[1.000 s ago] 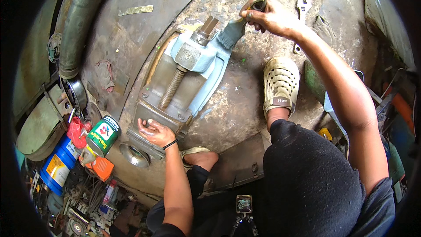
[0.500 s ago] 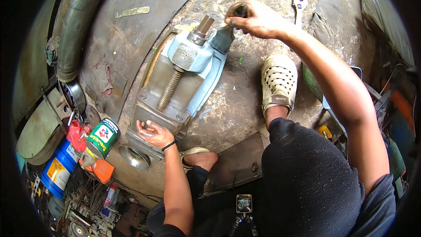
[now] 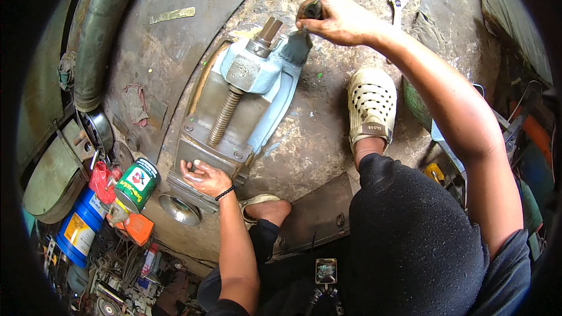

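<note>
A machine vise [image 3: 219,99] with a long screw lies on the floor, its far body and right side coated light blue, its near part bare metal. My right hand [image 3: 338,19] is closed round the dark handle of a paintbrush [image 3: 297,48]. The wide, grey-blue bristles point down and touch the far right edge of the vise. At the near end my left hand [image 3: 206,178] rests on the vise jaw, palm turned up, fingers loosely bent and apart, holding nothing. A shiny metal bowl [image 3: 180,209] sits just below it.
At left stand a green paint can [image 3: 137,184], a blue container [image 3: 82,228] and an orange box [image 3: 138,229]. An adjustable wrench [image 3: 398,3] and a grey rag [image 3: 427,33] lie far right. My shod foot [image 3: 372,108] is right of the vise. A large pipe [image 3: 102,41] runs along the left.
My right hand and the paintbrush have shifted slightly left, with the bristles still against the vise's far right edge. My left hand stays on the jaw.
</note>
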Demonstrator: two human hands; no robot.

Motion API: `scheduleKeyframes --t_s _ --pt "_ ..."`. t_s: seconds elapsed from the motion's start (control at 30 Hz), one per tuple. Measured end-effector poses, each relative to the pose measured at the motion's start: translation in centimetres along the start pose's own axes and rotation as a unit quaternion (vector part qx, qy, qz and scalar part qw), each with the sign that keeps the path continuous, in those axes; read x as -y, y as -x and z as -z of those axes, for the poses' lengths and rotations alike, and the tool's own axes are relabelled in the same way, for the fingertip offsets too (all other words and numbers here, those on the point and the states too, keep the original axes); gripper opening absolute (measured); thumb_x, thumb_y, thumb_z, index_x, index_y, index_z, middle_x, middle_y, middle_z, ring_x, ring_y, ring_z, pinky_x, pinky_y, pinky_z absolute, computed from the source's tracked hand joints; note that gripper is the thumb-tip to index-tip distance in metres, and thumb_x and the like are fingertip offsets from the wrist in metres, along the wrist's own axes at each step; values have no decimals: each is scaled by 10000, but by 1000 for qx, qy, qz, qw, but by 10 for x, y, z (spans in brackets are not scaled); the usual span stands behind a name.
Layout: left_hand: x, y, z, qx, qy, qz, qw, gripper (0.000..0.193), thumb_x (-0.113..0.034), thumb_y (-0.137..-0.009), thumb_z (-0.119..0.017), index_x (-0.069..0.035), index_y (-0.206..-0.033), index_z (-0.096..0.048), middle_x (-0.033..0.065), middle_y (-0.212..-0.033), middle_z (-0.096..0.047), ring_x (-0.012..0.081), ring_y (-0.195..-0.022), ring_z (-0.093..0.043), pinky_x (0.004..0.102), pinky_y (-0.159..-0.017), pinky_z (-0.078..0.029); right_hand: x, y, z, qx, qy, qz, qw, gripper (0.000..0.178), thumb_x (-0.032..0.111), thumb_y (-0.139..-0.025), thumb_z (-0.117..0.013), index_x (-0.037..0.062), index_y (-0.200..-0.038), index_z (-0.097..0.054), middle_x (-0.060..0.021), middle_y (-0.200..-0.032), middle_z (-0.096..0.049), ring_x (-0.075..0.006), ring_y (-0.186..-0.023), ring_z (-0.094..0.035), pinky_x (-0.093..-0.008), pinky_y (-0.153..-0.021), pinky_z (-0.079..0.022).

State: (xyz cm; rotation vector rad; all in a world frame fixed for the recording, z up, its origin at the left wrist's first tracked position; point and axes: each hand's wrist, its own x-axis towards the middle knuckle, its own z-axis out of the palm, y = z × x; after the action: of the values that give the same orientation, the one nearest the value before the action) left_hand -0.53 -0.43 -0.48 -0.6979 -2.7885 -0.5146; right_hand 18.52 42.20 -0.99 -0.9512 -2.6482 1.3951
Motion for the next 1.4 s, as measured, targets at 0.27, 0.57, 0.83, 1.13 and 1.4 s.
scheduleKeyframes --t_s 0.27,0.57,0.83,1.13,1.4 --pt "-3 0 0 1 16 5 1000 401 -252 -1016 -508 20 -1308 -466 223 -1274 -514 333 -1019 -591 386 -738 -503 0 1 -9 31 -118 -8 993 420 383 -881 -650 -30 -945 -694 -235 -791 -680 -323 -758 -693 -434 -721 -527" --pt "-5 0 2 0 1 3 1000 390 -237 -1016 -510 17 -1310 -472 221 -1273 -516 326 -1023 -595 385 -732 -514 9 11 8 53 -168 -35 984 265 278 -951 -625 27 -1014 -682 -49 -719 -617 -115 -625 -539 -305 -582 -459" --pt "-5 -2 2 0 19 -5 1000 407 -267 -1013 -524 21 -1296 -482 221 -1279 -516 324 -1012 -593 377 -714 -513 16 5 8 40 -103 -16 994 281 281 -949 -623 19 -1036 -673 -129 -841 -704 -195 -739 -646 -365 -718 -530" --pt "-5 -1 1 1 26 10 1000 408 -280 -1019 -507 14 -1300 -484 209 -1240 -524 308 -1018 -583 363 -730 -503 7 -5 0 62 -23 25 997 269 285 -936 -641 29 -1015 -673 -129 -809 -685 -207 -732 -638 -362 -705 -520" --pt "-2 -1 1 -2 14 2 1000 396 -264 -1013 -498 13 -1295 -481 209 -1261 -520 322 -1021 -582 391 -750 -504 16 -3 6 89 -38 6 995 305 322 -943 -633 26 -1006 -671 -116 -807 -678 -189 -736 -622 -358 -717 -516"
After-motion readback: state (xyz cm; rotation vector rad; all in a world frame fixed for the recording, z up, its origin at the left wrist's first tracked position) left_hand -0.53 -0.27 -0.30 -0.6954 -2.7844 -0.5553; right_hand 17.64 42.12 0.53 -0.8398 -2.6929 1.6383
